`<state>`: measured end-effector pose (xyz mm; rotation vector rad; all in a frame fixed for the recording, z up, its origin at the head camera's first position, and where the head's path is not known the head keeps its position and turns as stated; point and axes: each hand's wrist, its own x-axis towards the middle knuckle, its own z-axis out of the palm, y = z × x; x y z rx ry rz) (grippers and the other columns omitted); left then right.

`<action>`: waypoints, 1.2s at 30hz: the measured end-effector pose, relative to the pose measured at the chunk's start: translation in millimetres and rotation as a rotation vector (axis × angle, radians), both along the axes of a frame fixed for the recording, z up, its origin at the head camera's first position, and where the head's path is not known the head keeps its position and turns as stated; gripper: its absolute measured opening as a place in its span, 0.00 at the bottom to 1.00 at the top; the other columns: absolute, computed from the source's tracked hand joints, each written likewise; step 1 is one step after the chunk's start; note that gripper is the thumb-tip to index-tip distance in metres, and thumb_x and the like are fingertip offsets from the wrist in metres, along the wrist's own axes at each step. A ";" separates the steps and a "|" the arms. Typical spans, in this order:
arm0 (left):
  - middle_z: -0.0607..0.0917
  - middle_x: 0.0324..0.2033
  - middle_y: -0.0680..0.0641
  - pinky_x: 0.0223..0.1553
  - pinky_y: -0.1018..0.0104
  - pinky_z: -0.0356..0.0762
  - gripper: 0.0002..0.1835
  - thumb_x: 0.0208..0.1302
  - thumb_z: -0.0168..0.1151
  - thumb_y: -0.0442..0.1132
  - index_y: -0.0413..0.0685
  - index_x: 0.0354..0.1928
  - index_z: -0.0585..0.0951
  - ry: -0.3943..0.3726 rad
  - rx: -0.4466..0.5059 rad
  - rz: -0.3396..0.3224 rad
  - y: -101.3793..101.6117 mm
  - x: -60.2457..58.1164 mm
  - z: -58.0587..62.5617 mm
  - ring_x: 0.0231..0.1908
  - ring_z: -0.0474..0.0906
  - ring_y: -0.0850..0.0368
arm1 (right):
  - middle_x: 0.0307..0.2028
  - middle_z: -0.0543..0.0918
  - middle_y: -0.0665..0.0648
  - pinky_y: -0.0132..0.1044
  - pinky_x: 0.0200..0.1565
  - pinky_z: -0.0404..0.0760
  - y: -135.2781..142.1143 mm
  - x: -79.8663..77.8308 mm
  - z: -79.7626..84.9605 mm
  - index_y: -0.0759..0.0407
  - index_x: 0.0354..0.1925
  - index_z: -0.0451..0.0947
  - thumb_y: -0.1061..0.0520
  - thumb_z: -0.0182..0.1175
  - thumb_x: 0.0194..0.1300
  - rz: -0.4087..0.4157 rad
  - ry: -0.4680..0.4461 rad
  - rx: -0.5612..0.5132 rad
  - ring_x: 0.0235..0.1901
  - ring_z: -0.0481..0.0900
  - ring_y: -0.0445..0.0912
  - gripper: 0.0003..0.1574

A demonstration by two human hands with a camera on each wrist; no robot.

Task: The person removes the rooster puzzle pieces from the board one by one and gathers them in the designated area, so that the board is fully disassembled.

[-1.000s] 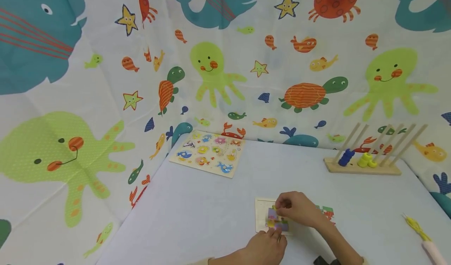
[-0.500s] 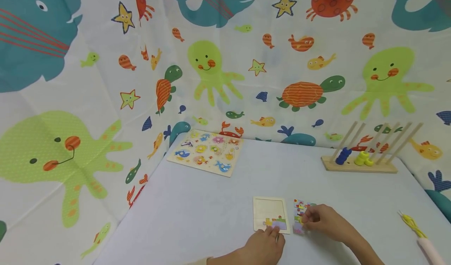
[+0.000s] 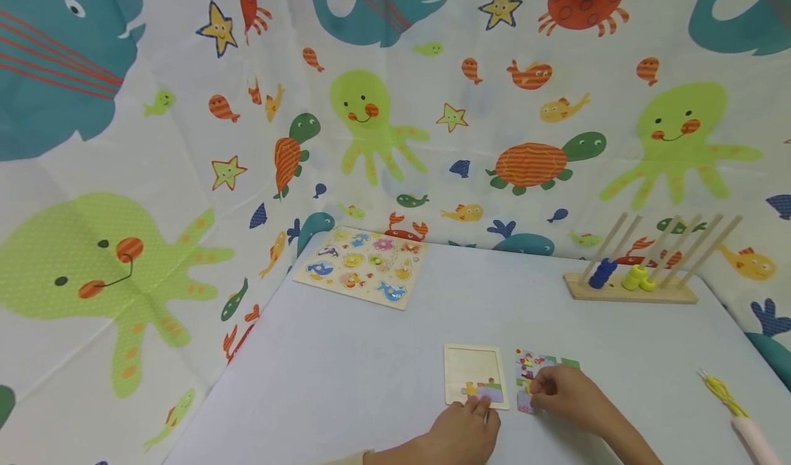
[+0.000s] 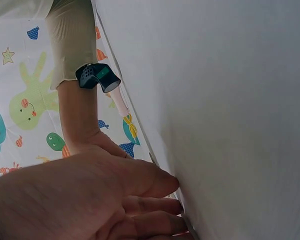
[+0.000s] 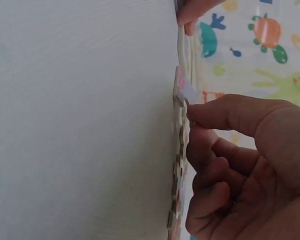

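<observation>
My left hand (image 3: 466, 431) rests its fingertips on the near edge of a square wooden puzzle tray (image 3: 468, 365). Several joined jigsaw pieces (image 3: 489, 391), purple, green and yellow, lie in the tray's near right corner. To the right of the tray, my right hand (image 3: 568, 395) pinches a purple-pink jigsaw piece (image 3: 524, 402) between thumb and index finger. In the right wrist view this jigsaw piece (image 5: 185, 90) stands tilted at the fingertips. Other colourful jigsaw pieces (image 3: 536, 362) lie grouped beside the tray, partly hidden by the right hand.
A sea-animal peg puzzle board (image 3: 358, 267) lies at the back left. At the back right stands a wooden peg rack (image 3: 630, 292) with blue and yellow beads. A pink-handled tool with yellow cord (image 3: 744, 424) lies at the right. A patterned curtain (image 3: 395, 108) borders the table.
My right hand has moved from over the tray to the jigsaw pieces on its right, then slightly nearer me. The left hand keeps its place on the tray's near edge.
</observation>
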<state>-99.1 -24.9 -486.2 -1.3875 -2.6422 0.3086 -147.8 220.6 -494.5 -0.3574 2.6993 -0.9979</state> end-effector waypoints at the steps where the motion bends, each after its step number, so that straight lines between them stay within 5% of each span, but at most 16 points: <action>1: 0.82 0.51 0.48 0.32 0.72 0.74 0.16 0.68 0.59 0.48 0.46 0.50 0.79 0.004 0.002 0.000 -0.3 0.2 0.0 0.48 0.78 0.59 | 0.21 0.76 0.46 0.33 0.24 0.71 -0.8 0.0 -0.2 0.55 0.27 0.78 0.59 0.70 0.55 -0.002 0.006 0.005 0.22 0.71 0.41 0.08; 21: 0.83 0.52 0.48 0.35 0.71 0.76 0.15 0.69 0.58 0.48 0.45 0.50 0.80 0.019 0.006 0.000 -0.5 0.6 -0.7 0.50 0.78 0.59 | 0.20 0.73 0.41 0.32 0.27 0.70 -13.8 6.3 0.0 0.50 0.24 0.77 0.60 0.72 0.53 -0.053 0.137 0.191 0.22 0.68 0.37 0.12; 36: 0.81 0.55 0.46 0.40 0.69 0.77 0.19 0.70 0.56 0.50 0.44 0.53 0.78 -0.040 -0.023 0.011 1.0 -0.8 -0.8 0.53 0.77 0.58 | 0.26 0.79 0.38 0.33 0.28 0.75 -18.1 0.0 20.8 0.50 0.32 0.82 0.57 0.68 0.60 0.076 0.191 0.130 0.25 0.73 0.33 0.03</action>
